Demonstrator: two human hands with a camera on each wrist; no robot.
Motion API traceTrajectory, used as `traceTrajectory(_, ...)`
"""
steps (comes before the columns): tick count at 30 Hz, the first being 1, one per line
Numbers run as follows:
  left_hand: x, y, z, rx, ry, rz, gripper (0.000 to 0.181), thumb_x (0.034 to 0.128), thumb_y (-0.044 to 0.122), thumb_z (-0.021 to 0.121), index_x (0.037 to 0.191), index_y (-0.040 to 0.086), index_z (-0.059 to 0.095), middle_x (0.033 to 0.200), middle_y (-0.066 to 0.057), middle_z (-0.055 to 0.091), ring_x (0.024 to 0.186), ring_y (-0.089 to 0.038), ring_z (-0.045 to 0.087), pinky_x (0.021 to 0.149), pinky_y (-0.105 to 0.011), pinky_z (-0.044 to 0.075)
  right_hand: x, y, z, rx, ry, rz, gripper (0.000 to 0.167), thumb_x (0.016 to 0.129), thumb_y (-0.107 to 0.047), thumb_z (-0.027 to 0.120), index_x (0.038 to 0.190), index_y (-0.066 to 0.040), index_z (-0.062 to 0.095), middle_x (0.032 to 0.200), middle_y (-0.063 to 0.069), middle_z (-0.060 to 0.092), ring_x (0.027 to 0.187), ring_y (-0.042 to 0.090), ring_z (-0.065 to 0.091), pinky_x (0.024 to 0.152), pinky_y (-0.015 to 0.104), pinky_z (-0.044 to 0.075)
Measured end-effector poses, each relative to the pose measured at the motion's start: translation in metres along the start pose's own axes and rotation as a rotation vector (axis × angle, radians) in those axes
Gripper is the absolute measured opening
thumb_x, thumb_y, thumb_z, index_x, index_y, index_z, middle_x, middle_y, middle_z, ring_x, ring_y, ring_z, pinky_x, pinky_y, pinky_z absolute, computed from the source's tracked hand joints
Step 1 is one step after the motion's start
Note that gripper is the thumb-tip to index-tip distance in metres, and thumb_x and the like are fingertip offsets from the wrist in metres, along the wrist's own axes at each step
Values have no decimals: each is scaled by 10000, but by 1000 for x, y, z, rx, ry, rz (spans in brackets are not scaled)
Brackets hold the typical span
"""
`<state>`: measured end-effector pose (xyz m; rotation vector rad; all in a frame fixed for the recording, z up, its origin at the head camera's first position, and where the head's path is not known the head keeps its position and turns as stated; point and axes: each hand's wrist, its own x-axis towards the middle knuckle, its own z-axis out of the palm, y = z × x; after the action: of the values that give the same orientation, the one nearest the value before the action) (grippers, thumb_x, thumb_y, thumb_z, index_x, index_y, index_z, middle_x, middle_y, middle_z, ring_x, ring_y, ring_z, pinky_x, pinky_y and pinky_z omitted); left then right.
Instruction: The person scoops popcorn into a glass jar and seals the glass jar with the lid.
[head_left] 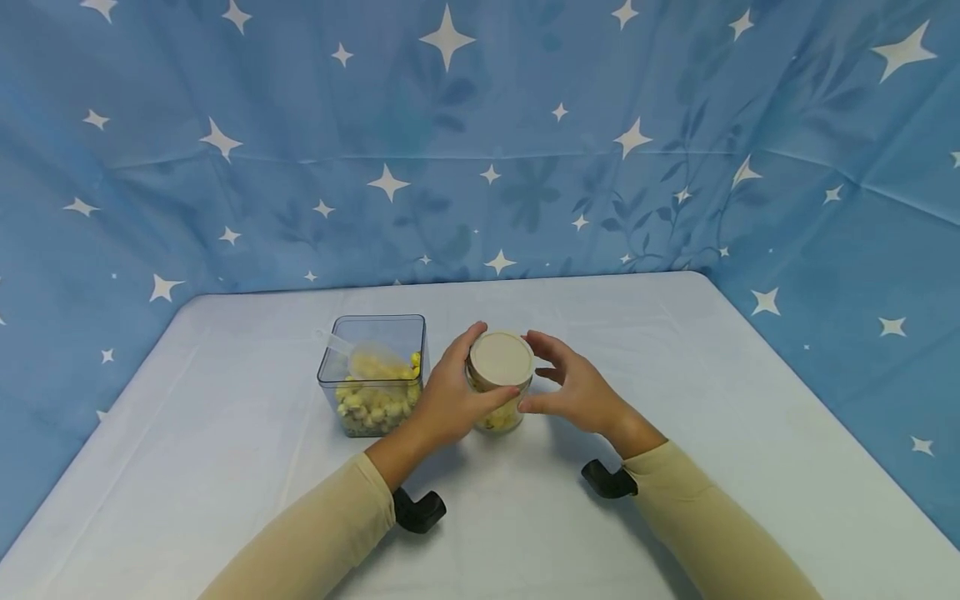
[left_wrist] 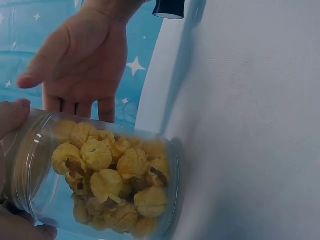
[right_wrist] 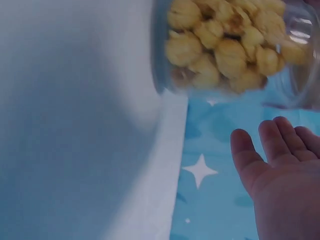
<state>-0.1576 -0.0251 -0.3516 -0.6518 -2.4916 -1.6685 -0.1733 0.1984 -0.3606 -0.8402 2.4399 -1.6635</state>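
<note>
A clear jar of popcorn (left_wrist: pixel 107 175) with a cream lid (head_left: pixel 501 359) stands upright near the middle of the white table. My left hand (head_left: pixel 454 392) grips it round the lid from the left, thumb in front and fingers behind. On the other side is my right hand (head_left: pixel 576 385), its fingers spread and slightly bent, with a gap to the jar in the right wrist view. Whether the jar's base touches the table is hard to tell. In the left wrist view the right palm (left_wrist: pixel 87 65) faces the jar.
Left of the jar stands a clear square container (head_left: pixel 371 381) holding popcorn and a translucent scoop (head_left: pixel 371 358). The white table (head_left: pixel 750 433) extends to both sides, and a blue curtain with stars (head_left: pixel 465 150) hangs behind it.
</note>
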Motion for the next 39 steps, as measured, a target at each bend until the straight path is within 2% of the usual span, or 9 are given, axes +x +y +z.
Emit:
traceTrajectory(3,1,-1,0,-7,13,-5,920,835,249,845,1553,36,311,1534,-128,382,1340,-298,442,1027,-507,432,3,1,6,-1,-4,23,1013,809,-295,867,1541,57,262,1523,211,379,1391,369,375,1079,541,376)
traceTrajectory(8,0,-3,1,-33,45,-21,944,817,289,859,1552,48,318,1496,-112,420,1334,-282,450,1038,-507,420,7,1,15,-41,18,53,931,801,-206,868,1529,14,330,1475,162,456,1340,324,447,1058,526,403)
traceTrajectory(16,0,-6,7,-40,79,-12,978,796,298,878,1550,31,315,1539,-126,371,1343,-292,438,1038,-495,422,8,0,19,-79,54,73,871,808,-181,837,1518,-11,361,1446,130,491,1292,301,487,1045,513,417)
traceTrajectory(23,1,-5,4,-35,52,-16,923,827,285,847,1554,70,319,1515,-103,398,1342,-269,440,1046,-487,418,8,0,20,-84,60,81,845,836,-200,819,1516,-2,358,1448,147,484,1298,319,486,1052,524,409)
traceTrajectory(30,0,-8,1,-41,38,7,910,828,236,844,1542,34,316,1501,-114,406,1352,-261,434,1093,-457,380,8,0,23,-72,62,81,842,833,-185,824,1515,-4,364,1444,145,488,1290,315,492,1045,517,418)
traceTrajectory(36,-1,-7,-1,-41,-21,-26,895,870,249,792,1566,41,269,1552,-113,356,1366,-281,415,1074,-514,381,7,-1,22,-80,60,72,840,842,-203,820,1515,4,360,1445,151,488,1301,318,484,1052,518,410)
traceTrajectory(39,-2,-7,1,-26,-9,-45,986,842,319,823,1585,71,224,1565,-99,322,1361,-279,404,1067,-517,382,6,-2,22,-87,59,78,861,845,-217,821,1523,10,342,1465,166,469,1336,335,456,1071,529,389)
